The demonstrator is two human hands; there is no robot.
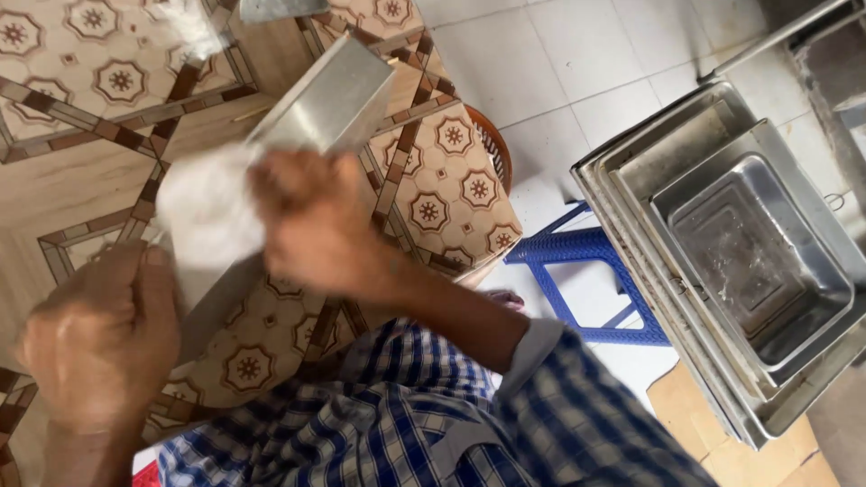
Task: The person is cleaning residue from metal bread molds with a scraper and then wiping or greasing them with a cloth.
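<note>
A rectangular metal tray (325, 99) lies tilted on a table with a patterned cloth (451, 189). My right hand (311, 221) presses a white cloth (206, 209) against the tray's near end; the hand is blurred. My left hand (99, 338) grips the tray's near edge at the lower left, fingers closed around it. The part of the tray under the cloth and my hands is hidden.
A stack of several nested metal trays (740, 252) stands at the right. Beside the table are a blue plastic stool (591, 280) and a brown basket (498, 144) on a white tiled floor (577, 63). A cardboard piece (695, 410) lies lower right.
</note>
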